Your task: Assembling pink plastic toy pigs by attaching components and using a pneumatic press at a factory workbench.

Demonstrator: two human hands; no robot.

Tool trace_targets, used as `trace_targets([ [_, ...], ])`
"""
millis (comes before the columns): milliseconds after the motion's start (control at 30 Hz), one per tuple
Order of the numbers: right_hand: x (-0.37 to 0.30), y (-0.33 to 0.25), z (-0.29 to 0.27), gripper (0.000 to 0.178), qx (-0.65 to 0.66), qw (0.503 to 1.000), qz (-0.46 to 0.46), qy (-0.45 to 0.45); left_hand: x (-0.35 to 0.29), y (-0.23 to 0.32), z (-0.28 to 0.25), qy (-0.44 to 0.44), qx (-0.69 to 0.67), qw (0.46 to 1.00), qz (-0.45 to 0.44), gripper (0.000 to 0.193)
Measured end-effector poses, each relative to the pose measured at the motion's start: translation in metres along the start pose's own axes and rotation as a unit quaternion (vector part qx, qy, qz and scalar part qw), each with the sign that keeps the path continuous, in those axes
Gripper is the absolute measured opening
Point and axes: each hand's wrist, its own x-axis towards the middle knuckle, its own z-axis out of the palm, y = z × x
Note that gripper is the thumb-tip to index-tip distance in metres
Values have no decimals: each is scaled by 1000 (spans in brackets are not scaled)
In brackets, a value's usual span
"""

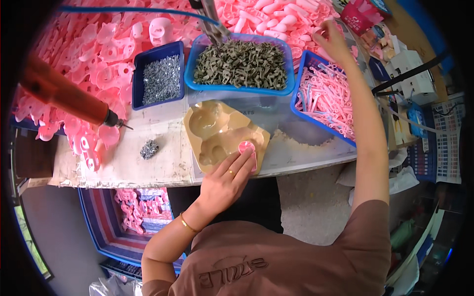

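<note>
My left hand (228,178) rests at the near right part of a tan moulded holder (201,148). Its fingers are together on a small pink plastic piece (246,146) with a rounded end, which they partly cover. Stretched to the far right, my right hand (334,43) is at the edge of a heap of pink plastic parts (276,22). Its thumb and fingers curl together in a pinch; what lies between them, if anything, is too small to make out.
A blue tub of dark metal clips (242,64), a navy tray of small screws (162,79) and a blue tray of thin pink parts (326,96) stand around the holder. An orange power screwdriver (74,93) hangs at left near a screw pile (148,148). A lined bin (101,222) sits below.
</note>
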Motion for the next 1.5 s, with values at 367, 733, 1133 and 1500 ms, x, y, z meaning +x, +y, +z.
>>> trace_targets([
  [367, -89, -247, 17, 20, 330, 882, 12, -337, -8, 6, 5, 14, 41, 998, -41, 43],
  [733, -152, -286, 66, 22, 66, 926, -194, -317, -74, -96, -81, 198, 142, 946, -212, 28],
  [1133, -156, -311, 68, 15, 181, 934, -183, -248, -101, -202, -111, 275, 169, 888, -328, 12],
  [1500, -154, -356, 58, 38, 237, 937, -248, -61, -97, -119, -169, 215, -218, 916, -260, 12],
])
